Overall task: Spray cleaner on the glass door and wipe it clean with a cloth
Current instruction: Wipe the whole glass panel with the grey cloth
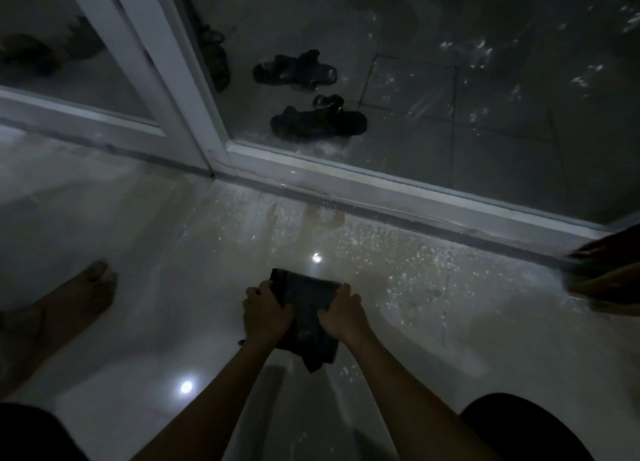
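At the far left, a bare foot rests on the glossy floor, which suggests the person crouches low before the door. In the lower middle, the left hand is closed on the left edge of a dark cloth, thumb over the top. The right hand is clenched on the cloth's right edge, so the cloth is bunched between the two hands, with a loose corner hanging below them. It is held above the floor, near the bottom rail of the door but apart from it.

The step in hand appears to be readying the cloth, folding or gathering it into a pad, between wiping passes. No spray bottle is in view. The next move likely calls for lifting the pad to the pane and pressing it flat against the droplets.

The glass door, upper right in its white frame, carries scattered droplets and streaks, thickest toward the top right. Through it, dark sandals lie on tiles outside. Pale specks of spray also dot the floor below the rail.
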Tool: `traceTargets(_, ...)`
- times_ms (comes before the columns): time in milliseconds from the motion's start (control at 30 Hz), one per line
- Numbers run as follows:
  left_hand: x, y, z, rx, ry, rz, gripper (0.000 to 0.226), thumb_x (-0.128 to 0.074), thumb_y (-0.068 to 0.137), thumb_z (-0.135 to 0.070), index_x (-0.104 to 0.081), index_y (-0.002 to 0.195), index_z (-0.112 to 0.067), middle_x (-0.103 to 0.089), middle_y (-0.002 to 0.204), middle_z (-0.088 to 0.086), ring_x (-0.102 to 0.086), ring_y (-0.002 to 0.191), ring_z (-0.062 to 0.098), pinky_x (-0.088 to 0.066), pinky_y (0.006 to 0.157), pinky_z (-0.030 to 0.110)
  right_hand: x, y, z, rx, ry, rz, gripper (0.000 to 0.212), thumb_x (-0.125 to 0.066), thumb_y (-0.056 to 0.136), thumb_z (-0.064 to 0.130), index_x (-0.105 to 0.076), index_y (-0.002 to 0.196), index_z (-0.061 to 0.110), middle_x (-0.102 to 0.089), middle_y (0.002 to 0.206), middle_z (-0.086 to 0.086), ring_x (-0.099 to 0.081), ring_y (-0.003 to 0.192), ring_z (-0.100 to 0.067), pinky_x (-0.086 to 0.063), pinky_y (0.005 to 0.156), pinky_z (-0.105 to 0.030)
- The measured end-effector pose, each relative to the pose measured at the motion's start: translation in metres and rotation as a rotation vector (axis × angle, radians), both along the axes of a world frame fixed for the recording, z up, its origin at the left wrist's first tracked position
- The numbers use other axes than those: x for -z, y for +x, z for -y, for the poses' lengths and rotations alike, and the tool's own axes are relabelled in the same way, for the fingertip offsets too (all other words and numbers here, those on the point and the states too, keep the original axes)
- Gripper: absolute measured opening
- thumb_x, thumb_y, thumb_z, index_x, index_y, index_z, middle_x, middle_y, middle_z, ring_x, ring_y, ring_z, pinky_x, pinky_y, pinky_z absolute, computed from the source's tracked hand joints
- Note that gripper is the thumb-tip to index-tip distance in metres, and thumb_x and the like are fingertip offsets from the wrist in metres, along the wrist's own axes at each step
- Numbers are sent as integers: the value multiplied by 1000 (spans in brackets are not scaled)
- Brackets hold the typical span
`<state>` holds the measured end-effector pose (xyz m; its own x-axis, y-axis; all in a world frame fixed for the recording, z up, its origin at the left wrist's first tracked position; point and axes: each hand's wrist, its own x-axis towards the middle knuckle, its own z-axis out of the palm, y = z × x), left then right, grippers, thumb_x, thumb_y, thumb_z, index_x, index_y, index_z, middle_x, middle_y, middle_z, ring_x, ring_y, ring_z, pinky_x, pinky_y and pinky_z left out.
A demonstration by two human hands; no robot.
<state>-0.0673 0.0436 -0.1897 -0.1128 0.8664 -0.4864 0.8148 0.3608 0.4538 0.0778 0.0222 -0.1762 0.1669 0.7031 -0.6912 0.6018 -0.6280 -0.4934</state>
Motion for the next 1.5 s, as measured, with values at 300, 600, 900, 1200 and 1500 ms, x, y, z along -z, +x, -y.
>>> traceTargets(300,-2,-8,-4,-85,-50,274,42,-58,91,-11,-41,127,1,-55,114,14,-55,108,30,-39,77,25,10,4,-7,255,0,-128,16,-64,87,20,-59,94,6,-62,102,-13,-60,92,-21,-46,71,-24)
traceTargets(600,-29,-6,-20,-368,-144,477,30,-48,95,-22,-57,70,-8,-59,75,12,-55,69,24,-41,65,30,-28,2,-15,434,40,-437,22,-42,98,22,-59,104,9,-64,113,-14,-61,98,-28,-51,87,-36)
traceTargets(900,-184,19,-50,-312,0,662,38,-39,95,-3,-41,59,-13,-45,60,7,-39,53,16,-31,35,13,-166,23,-19,747,151,-833,20,-61,94,14,-61,114,8,-69,112,-13,-67,100,-29,-57,82,-40)
traceTargets(1200,-395,38,-58,-222,92,702,34,-50,96,-29,-53,125,-10,-59,114,3,-58,98,17,-47,78,25,-395,34,-21,883,173,-926,25,-58,90,8,-63,113,2,-71,107,-16,-68,93,-32,-56,74,-37)
traceTargets(1500,-583,56,17,670,548,388,56,-10,99,-55,-10,150,-30,-4,159,-4,-5,147,14,-7,120,32,-606,28,5,1076,76,-892,28,-60,89,28,-71,101,5,-74,85,-14,-66,81,-31,-52,78,-37)
